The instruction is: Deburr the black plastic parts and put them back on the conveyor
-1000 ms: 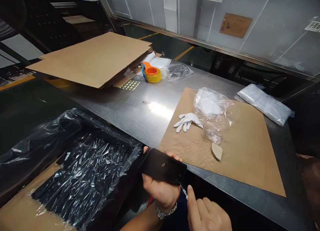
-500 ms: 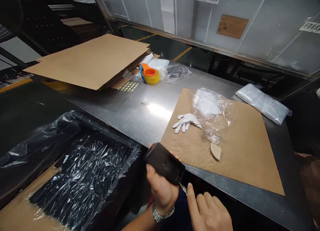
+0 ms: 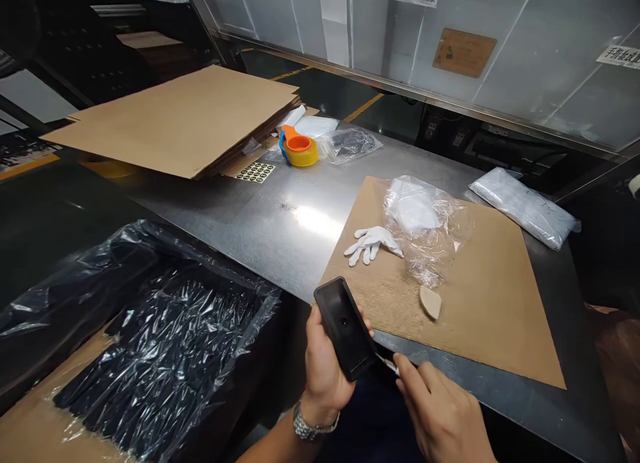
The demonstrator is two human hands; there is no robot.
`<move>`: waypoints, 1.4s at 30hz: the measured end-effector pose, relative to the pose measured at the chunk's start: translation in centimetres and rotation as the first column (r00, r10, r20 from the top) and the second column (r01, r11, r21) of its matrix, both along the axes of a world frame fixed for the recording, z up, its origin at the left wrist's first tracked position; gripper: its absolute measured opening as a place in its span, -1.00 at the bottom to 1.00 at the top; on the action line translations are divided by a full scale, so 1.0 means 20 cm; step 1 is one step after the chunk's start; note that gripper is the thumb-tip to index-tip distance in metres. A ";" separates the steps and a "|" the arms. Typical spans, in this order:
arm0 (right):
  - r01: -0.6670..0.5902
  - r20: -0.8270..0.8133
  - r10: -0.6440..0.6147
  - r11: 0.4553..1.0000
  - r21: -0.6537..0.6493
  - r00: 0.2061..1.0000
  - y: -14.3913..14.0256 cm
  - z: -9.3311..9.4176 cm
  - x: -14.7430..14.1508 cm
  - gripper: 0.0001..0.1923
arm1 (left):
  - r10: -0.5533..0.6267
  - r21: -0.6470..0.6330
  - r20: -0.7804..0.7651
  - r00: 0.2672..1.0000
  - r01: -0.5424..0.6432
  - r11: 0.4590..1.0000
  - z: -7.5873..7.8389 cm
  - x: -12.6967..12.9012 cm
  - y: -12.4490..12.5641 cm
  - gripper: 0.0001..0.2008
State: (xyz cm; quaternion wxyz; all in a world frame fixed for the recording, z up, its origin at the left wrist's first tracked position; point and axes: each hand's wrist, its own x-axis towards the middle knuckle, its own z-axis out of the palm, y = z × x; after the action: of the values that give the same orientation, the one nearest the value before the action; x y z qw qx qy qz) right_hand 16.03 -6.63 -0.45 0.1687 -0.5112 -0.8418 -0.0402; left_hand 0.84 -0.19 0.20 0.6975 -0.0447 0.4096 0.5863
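My left hand (image 3: 323, 369) grips a flat black plastic part (image 3: 345, 328) with a small hole in its middle, held up in front of the table's near edge. A wristwatch (image 3: 309, 426) sits on that wrist. My right hand (image 3: 440, 416) pinches a small metal blade (image 3: 387, 363) whose tip touches the lower right end of the black part.
A steel table (image 3: 260, 216) carries a brown cardboard sheet (image 3: 495, 296) with a white glove (image 3: 371, 242), a clear plastic bag (image 3: 425, 223) and a small tan wedge (image 3: 431, 301). Stacked cardboard (image 3: 175, 119), an orange-yellow tape dispenser (image 3: 299, 147) and sticker sheet (image 3: 257, 172) lie behind. A plastic-lined box of black parts (image 3: 155, 356) stands at left.
My left hand has turned the black part from nearly level to a steep slant and lifted it. My right hand has moved up so the blade meets the part's lower end.
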 end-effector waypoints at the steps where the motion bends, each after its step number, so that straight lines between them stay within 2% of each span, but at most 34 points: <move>1: -0.001 0.030 0.001 1.000 0.006 1.000 -0.01 0.01 0.00 -0.71 | -0.006 0.011 0.001 1.000 0.006 1.000 0.00 0.00 0.00 -0.60; 6: 0.002 0.090 -0.002 1.000 0.005 0.996 -0.02 0.03 0.00 -0.72 | -0.017 0.041 -0.005 1.000 0.017 0.999 0.01 0.00 0.00 -0.57; 18: -0.001 0.100 0.000 1.000 0.019 0.995 -0.02 0.04 0.01 -0.72 | -0.012 0.069 -0.030 0.999 0.014 0.998 0.01 0.01 -0.02 -0.55; 24: -0.010 0.108 0.011 1.000 -0.012 0.994 -0.02 0.03 0.02 -0.72 | 0.003 0.124 -0.067 0.998 0.005 0.992 0.01 0.02 -0.03 -0.62; 30: 0.022 0.176 -0.036 0.997 0.076 0.984 -0.02 0.02 0.01 -0.72 | -0.024 0.066 -0.070 0.997 0.028 0.997 -0.01 0.02 -0.04 -0.57; 33: 0.015 0.137 -0.031 0.993 0.114 0.990 0.00 0.02 0.01 -0.71 | -0.058 0.017 -0.088 0.994 0.059 0.998 0.00 0.02 -0.02 -0.58; 38: -0.051 -0.021 0.051 0.998 0.029 0.998 0.02 0.03 0.02 -0.69 | -0.140 -0.031 -0.074 0.987 0.138 0.990 0.01 0.02 -0.01 -0.60; 42: -0.024 -0.020 0.024 1.000 -0.006 1.000 0.01 0.03 0.03 -0.67 | -0.167 -0.012 -0.083 0.982 0.166 0.986 0.01 0.02 0.00 -0.59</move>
State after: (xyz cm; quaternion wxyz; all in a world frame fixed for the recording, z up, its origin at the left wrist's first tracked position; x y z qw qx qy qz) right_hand 16.61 -6.33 0.18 0.1760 -0.5021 -0.8461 -0.0304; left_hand 1.17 -0.24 0.37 0.7262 0.0125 0.4424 0.5261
